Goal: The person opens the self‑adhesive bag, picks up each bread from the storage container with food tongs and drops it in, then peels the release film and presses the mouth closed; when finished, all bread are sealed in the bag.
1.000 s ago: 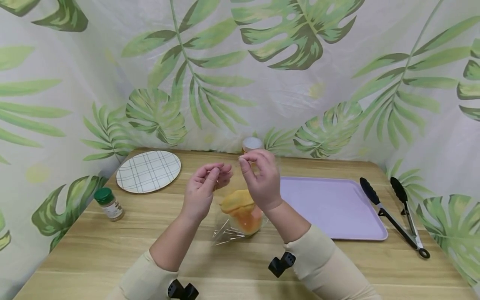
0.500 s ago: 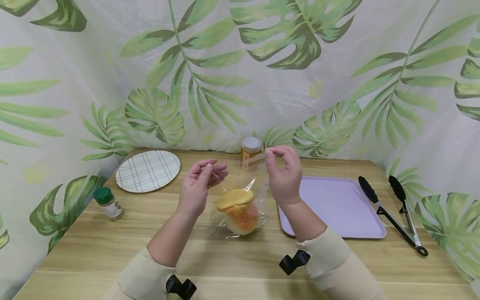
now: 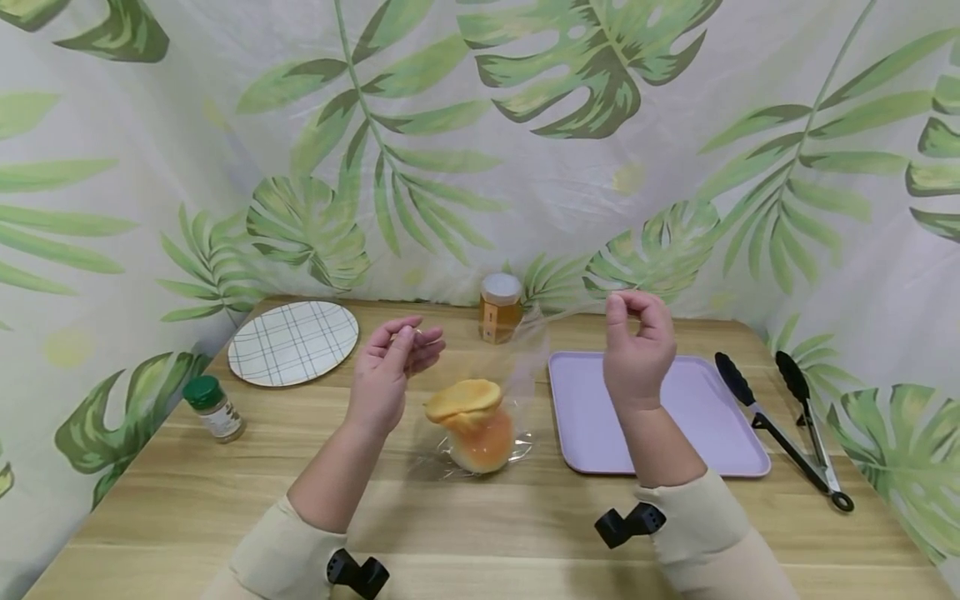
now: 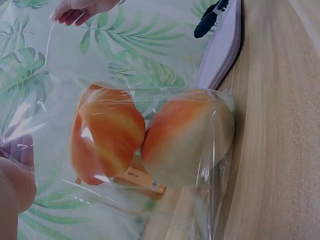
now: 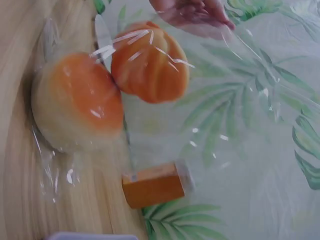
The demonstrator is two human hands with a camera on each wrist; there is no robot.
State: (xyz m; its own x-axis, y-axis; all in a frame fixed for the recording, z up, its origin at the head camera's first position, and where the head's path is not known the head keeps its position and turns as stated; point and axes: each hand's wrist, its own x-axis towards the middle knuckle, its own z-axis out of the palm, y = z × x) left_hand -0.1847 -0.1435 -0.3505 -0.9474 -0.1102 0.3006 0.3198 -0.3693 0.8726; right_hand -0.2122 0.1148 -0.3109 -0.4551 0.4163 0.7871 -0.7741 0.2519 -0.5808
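Note:
Inside a clear plastic bag (image 3: 534, 346) are two bread pieces, standing near the middle of the wooden table. A rounded bun (image 3: 487, 443) with an orange-brown patch is at the bottom. A ridged yellow-orange bread piece (image 3: 465, 400) leans on top of it. My left hand (image 3: 386, 375) pinches the bag's left edge between thumb and finger, its other fingers loosely bent. Off to the right, my right hand (image 3: 640, 354) pinches the opposite edge, and the film stretches between the hands. In the left wrist view the bag (image 4: 82, 197) spreads wide around both pieces.
Behind the bag stands a honey-coloured jar (image 3: 500, 317) with a pale lid. A lilac tray (image 3: 712, 425) lies to the right, partly behind my right hand, with black-tipped tongs (image 3: 787, 450) beyond. At left are a checked plate (image 3: 292, 343) and a green-capped spice bottle (image 3: 217, 414).
My right hand has moved well to the right, drawing the bag's edge outward. My left hand has shifted slightly left. The jar, hidden behind the right hand before, now shows fully.

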